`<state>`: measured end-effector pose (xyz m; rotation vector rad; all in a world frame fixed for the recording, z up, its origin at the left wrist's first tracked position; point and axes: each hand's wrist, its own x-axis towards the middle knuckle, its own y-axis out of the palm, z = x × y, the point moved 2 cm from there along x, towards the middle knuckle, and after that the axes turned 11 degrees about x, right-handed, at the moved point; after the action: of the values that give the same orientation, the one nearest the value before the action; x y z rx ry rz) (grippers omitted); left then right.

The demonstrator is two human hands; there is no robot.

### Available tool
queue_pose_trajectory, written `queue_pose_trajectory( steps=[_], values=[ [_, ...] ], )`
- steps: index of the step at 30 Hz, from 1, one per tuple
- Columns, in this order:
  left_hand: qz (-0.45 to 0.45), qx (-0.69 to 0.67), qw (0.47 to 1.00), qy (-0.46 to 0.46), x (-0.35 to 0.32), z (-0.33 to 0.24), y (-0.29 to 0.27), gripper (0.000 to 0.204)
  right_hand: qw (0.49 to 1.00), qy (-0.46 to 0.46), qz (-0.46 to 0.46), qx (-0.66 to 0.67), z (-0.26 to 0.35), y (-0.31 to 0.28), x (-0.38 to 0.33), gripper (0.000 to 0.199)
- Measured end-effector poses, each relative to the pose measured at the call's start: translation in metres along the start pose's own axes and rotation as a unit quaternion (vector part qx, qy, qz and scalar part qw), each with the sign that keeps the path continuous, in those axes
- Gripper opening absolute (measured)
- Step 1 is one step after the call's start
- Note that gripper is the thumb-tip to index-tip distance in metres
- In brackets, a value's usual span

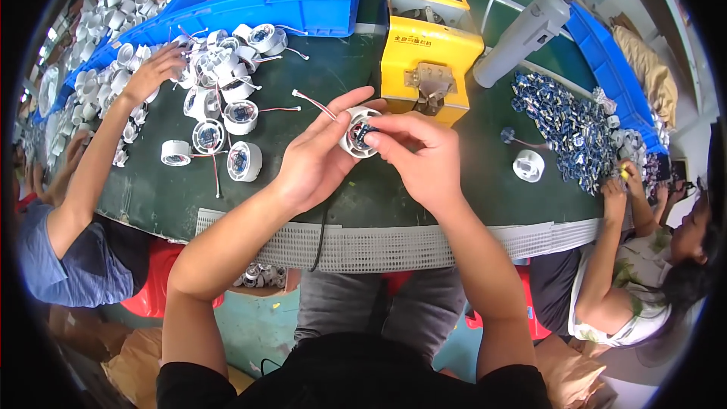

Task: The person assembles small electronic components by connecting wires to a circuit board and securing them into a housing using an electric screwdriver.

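Observation:
Over the table's near middle, my left hand (307,160) is closed round the side of a white round plastic housing (348,145). A small blue circuit board (363,133) shows inside its opening. My right hand (422,157) pinches at this board with thumb and forefinger, touching the housing's right side. A thin wire with a white connector (297,94) sticks out past my left fingers. To the left stand several similar white housings with boards and wires, such as one housing (244,162) near my left forearm. On the right lie another white housing (528,166) and a loose board (507,135).
A yellow machine (424,53) stands just beyond my hands, beside a grey cylindrical tool (522,36). Blue bins (322,9) hold white parts. A heap of blue boards (564,125) lies right. Co-workers' hands reach in at left (155,72) and right (617,189).

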<state>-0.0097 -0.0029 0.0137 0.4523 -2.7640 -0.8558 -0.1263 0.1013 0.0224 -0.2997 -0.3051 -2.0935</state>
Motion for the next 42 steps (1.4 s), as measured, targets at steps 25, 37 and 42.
queue_pose_trajectory(
  steps=[25, 37, 42],
  values=[
    [0.001, 0.268, 0.948, -0.172, -0.002, 0.018, -0.008, 0.034, 0.919, -0.171, -0.293, -0.198, 0.040, -0.092, 0.063, 0.038],
    [-0.035, 0.294, 0.936, -0.188, -0.001, 0.020, -0.005, 0.032, 0.961, -0.175, -0.212, -0.022, 0.046, -0.019, 0.080, 0.039],
    [-0.043, 0.279, 0.941, -0.189, -0.003, 0.024, -0.010, 0.032, 0.968, -0.142, -0.203, -0.031, 0.046, -0.010, 0.062, 0.040]
  ],
)
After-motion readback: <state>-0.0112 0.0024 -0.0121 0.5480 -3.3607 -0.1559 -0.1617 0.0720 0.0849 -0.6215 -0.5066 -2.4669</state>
